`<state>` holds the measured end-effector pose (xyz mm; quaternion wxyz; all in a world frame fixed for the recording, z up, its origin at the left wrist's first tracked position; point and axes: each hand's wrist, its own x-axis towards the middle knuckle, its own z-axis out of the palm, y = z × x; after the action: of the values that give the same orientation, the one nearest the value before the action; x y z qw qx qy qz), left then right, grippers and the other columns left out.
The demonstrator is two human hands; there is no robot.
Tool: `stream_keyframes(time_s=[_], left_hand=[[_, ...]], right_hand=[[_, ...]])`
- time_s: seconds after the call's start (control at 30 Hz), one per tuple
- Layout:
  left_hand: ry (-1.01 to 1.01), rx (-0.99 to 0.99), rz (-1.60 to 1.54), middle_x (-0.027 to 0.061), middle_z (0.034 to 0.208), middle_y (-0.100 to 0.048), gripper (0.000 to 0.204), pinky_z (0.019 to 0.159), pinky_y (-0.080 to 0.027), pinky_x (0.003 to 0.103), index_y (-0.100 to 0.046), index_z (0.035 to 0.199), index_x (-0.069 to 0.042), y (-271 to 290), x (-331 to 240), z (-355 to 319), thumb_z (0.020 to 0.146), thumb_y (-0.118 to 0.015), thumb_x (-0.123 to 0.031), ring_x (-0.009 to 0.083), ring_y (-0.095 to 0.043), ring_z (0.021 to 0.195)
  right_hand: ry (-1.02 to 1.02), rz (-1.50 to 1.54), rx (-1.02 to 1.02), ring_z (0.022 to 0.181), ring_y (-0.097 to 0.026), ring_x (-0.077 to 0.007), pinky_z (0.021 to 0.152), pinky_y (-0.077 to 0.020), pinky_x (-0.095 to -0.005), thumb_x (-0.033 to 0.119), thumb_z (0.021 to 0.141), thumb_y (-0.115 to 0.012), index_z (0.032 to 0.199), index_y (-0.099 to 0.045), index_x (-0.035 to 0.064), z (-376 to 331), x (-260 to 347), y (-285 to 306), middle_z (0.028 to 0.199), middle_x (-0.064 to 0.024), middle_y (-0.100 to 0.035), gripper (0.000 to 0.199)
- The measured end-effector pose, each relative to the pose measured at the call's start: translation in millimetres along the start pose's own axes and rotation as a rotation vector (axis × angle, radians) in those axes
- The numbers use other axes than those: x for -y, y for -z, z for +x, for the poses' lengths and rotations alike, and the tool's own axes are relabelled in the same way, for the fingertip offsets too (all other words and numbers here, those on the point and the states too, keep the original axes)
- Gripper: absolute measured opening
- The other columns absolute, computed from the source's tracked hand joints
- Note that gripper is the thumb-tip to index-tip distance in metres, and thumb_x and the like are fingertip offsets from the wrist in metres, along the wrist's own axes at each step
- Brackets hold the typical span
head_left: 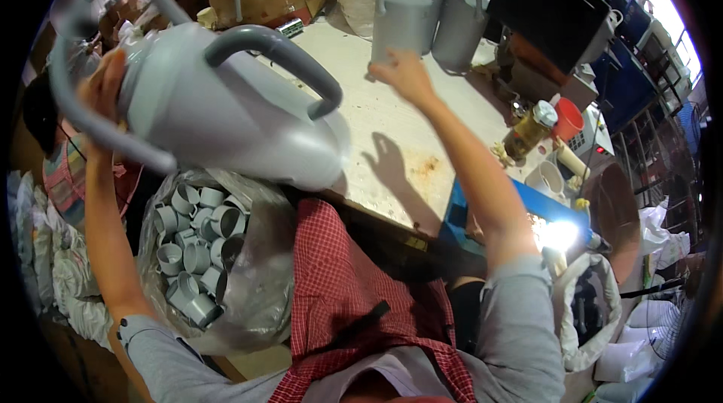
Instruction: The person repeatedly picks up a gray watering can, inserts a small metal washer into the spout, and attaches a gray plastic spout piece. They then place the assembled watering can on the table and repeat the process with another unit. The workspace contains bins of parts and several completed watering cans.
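At the left, my left hand (105,90) is wrapped round the neck end of a large grey plastic jug (218,109). The jug lies tilted in the air, its base toward the table's near edge. A darker grey curved handle (282,53) stands out from its side, and a grey hoop (113,135) loops past my hand. Over the worktable (369,120) my right hand (403,75) reaches forward with nothing in it, fingers apart and partly bent. It is nearest to a standing grey jug (403,22); whether it touches it I cannot tell.
Two more grey jugs, one in front (461,22), stand at the back. A clear bag (256,275) of small grey cups (197,256) sits below left. On the right are a brown jar (527,132), a red cup (567,118), a blue box (459,211) and a bright lamp (557,236).
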<state>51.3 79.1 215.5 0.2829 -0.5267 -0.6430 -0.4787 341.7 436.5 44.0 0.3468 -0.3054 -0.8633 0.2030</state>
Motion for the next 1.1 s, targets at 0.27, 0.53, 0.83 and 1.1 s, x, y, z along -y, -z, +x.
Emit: stream_keyframes(time_s=[0.27,0.53,0.83,1.1], left_hand=[[-0.374,0.457,0.368,0.0227,0.063,-0.054,0.052,0.059,-0.041,0.045,-0.061,0.074,0.001,-150,114,86,0.092,-0.048,-0.046,0.0421,-0.053,0.063],[-0.229,0.122,0.180,0.0129,0.094,-0.065,0.033,0.078,-0.045,0.032,-0.065,0.101,-0.008,-172,156,81,0.094,-0.051,-0.036,0.0263,-0.060,0.083],[0.142,-0.106,-0.922,0.0134,0.116,-0.058,0.023,0.098,-0.041,0.036,-0.052,0.112,-0.001,-166,7,-61,0.096,-0.050,-0.017,0.0205,-0.054,0.107],[0.758,0.887,-2.137,0.0102,0.097,-0.058,0.045,0.099,-0.040,0.048,-0.056,0.079,-0.004,-206,-157,-228,0.097,-0.041,-0.042,0.0272,-0.054,0.102]], right_hand=[[0.017,0.258,-0.233,0.133,-0.036,-0.0361,0.110,-0.0292,-0.0394,0.045,0.072,-0.074,0.140,-0.028,-0.0094,207,-79,-30,0.140,-0.0290,-0.038,0.098],[-0.134,0.297,-0.272,0.085,-0.059,-0.0210,0.075,-0.0463,-0.0331,0.042,0.078,-0.072,0.116,-0.053,-0.0045,218,-59,-31,0.096,-0.0132,-0.063,0.063],[0.067,0.603,-0.284,0.048,-0.043,-0.0094,0.042,-0.0364,-0.0239,0.031,0.096,-0.051,0.091,-0.054,0.0097,9,76,135,0.062,0.0033,-0.044,0.022],[-0.277,0.682,0.014,0.084,-0.063,-0.0216,0.078,-0.0488,-0.0338,0.026,0.091,-0.057,0.121,-0.057,0.0029,-231,71,44,0.095,-0.0126,-0.066,0.038]])
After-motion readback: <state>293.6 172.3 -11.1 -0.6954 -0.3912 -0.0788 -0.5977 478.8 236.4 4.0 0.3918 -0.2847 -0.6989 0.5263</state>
